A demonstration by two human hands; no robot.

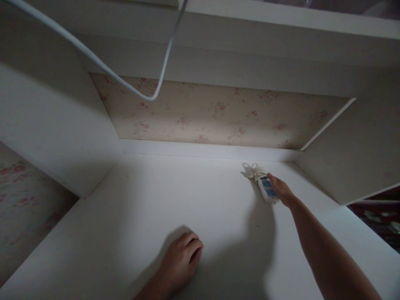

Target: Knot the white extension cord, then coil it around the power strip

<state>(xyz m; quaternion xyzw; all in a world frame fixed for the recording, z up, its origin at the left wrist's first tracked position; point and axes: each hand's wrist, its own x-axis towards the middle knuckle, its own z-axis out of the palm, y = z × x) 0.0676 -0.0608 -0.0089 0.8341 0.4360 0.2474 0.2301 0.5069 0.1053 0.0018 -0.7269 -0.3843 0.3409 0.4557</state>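
Observation:
A white power strip (267,189) with blue socket faces lies towards the back right of the white desk top. Its cream cord (258,171) is bundled at the far end, with a loose loop beside it. My right hand (280,189) reaches in from the right and grips the strip along its right side; some of the fingers are hidden. Near the front middle, my left hand (184,254) rests on the surface with its fingers curled in, and nothing shows in it.
The white desk top (175,191) runs back to a low ledge (206,149) under flowered wallpaper (218,112). White panels stand at left (56,125) and right (359,146). A shelf (250,50) overhangs the back. A white cable (103,64) hangs at upper left.

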